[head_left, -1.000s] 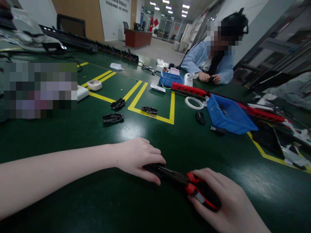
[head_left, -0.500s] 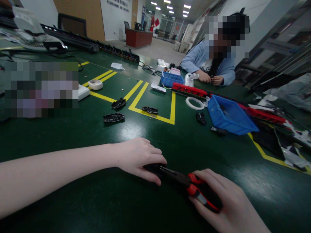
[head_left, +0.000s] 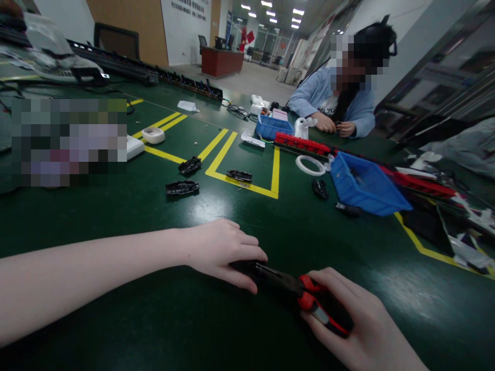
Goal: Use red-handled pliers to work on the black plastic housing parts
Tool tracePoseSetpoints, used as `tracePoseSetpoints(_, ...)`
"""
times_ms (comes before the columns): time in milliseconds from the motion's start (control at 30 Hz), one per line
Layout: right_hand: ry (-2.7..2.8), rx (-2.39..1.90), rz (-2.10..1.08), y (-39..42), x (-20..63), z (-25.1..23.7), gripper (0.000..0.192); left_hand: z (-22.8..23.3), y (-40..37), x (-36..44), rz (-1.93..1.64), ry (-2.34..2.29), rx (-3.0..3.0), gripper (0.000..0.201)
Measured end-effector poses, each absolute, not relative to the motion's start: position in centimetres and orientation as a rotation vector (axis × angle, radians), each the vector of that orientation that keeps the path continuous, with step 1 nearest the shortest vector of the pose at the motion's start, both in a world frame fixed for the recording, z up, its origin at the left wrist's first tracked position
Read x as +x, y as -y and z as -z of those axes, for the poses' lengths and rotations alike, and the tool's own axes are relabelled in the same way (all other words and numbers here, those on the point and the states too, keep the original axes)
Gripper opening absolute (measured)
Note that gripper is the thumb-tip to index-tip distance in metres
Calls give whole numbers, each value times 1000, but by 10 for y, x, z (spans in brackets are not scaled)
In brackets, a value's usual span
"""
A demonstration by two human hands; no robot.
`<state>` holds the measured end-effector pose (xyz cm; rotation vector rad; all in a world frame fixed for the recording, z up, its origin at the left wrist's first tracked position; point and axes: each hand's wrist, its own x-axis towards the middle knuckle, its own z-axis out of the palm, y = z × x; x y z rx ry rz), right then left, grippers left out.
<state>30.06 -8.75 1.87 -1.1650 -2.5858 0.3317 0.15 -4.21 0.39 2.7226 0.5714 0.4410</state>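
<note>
My left hand (head_left: 226, 252) is closed around a small black plastic part (head_left: 244, 266), most of it hidden under the fingers. My right hand (head_left: 359, 314) grips long-nose pliers (head_left: 282, 281) by their red and black handles. The plier jaws point left, and their tips meet the black part beside my left thumb; whether they are clamped on it I cannot tell. Farther up the green table (head_left: 116, 211) lie similar black parts: one (head_left: 182, 187) at the left, another (head_left: 190, 165) just behind it, and a third (head_left: 239, 176) on the yellow tape.
A blue bin (head_left: 371, 190) stands at the right, with black pieces (head_left: 320, 188) near it. Behind are a white tape ring (head_left: 310, 165), a red strip (head_left: 303, 143) and a smaller blue bin (head_left: 274, 126). A co-worker (head_left: 336, 103) sits across the table, hands together.
Almost nothing differs. Both hands, the pliers and the black part hold nearly the same position; the view has shifted very slightly.
</note>
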Motion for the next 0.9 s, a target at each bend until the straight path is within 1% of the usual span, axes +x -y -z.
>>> tracePoseSetpoints(233, 2581, -1145, -341, 88, 299, -19, 32, -4, 43, 1, -444, -559, 2713, 42)
tracePoseSetpoints(367, 2538, -1188, -347, 90, 298, -17, 30, -2, 43, 1, -483, -580, 2727, 43)
tracePoseSetpoints(500, 2519, -1204, -344, 92, 298, -15, 30, -3, 43, 1, -444, -590, 2755, 43)
tracePoseSetpoints(767, 2523, -1195, -318, 90, 297, -17, 29, -4, 42, 2, -464, -557, 2752, 41)
tracePoseSetpoints(900, 2587, -1131, -286, 88, 301, -15, 33, -2, 42, 2, -458, -568, 2742, 39)
